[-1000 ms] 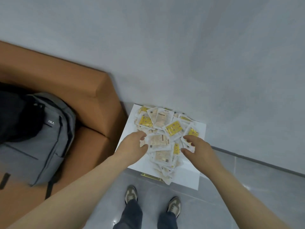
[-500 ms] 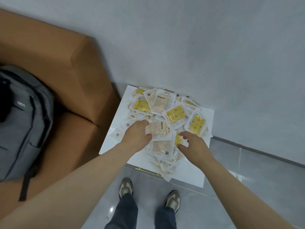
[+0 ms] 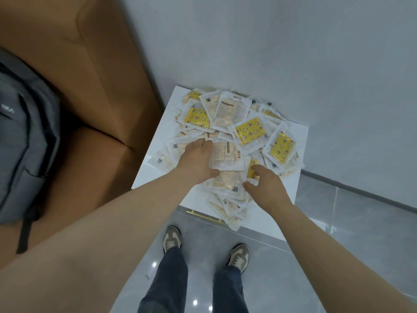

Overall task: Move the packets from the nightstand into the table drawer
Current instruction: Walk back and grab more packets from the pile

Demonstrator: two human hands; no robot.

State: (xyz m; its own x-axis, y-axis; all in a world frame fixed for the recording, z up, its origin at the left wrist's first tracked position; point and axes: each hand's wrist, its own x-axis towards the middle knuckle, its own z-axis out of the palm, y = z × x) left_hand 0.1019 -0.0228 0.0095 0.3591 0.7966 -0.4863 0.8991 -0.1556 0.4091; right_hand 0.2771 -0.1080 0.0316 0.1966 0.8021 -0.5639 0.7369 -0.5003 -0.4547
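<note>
While both hands work at the near middle of the heap, nothing has yet left the nightstand.
Left fingers: the left hand (image 3: 195, 161) lies palm-down on the pile, fingers curled around the left edge of a pale packet (image 3: 226, 154); I cannot tell whether it is truly gripped or only pressed.
Right fingers: the right hand (image 3: 265, 185) reaches in from the near right, fingers part-open, tips touching the edge of a lower pale packet (image 3: 228, 182) and just beside a small yellow one; no firm hold shows.
Packets: the whole heap of packets (image 3: 237, 132), clear wrappers with yellow or beige contents, covers most of the white nightstand (image 3: 158, 163), piled against the wall (image 3: 293, 53).
Progress: judged from this, the task is at its start; a first handful is being gathered, and almost all remains to be carried.
Drawer: the table drawer is not in view.
Edges: several packets (image 3: 232, 213) overhang the near edge above the floor (image 3: 338, 256) and could slip off if the pile is stirred.
Room: the brown sofa (image 3: 90, 98) with a grey backpack (image 3: 24, 123) stands close on the left, the wall behind; open floor lies near and to the right, around the person's shoes (image 3: 172, 238).
</note>
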